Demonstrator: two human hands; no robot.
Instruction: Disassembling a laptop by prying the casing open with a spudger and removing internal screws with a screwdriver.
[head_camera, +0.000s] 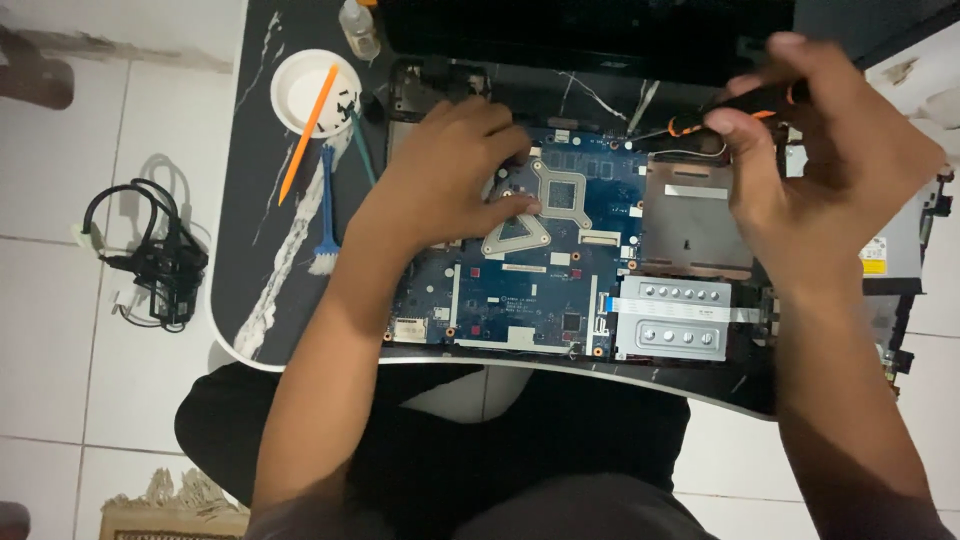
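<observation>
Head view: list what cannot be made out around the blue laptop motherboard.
- Black-and-orange screwdriver: tip too small and dim to see; handle wrapped by the right hand.
- Blue laptop motherboard: upper left covered by the left hand.
- Clear small bottle: top cut off by the frame edge.

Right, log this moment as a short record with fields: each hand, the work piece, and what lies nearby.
left hand: left hand rests on the blue circuit board, fingers by the metal bracket
right hand: right hand grips a black and orange screwdriver, tip pointing at the board's upper edge
work piece: opened laptop on a dark table
nearby: white dish with orange stick; blue brush; small bottle; cables on the floor
</observation>
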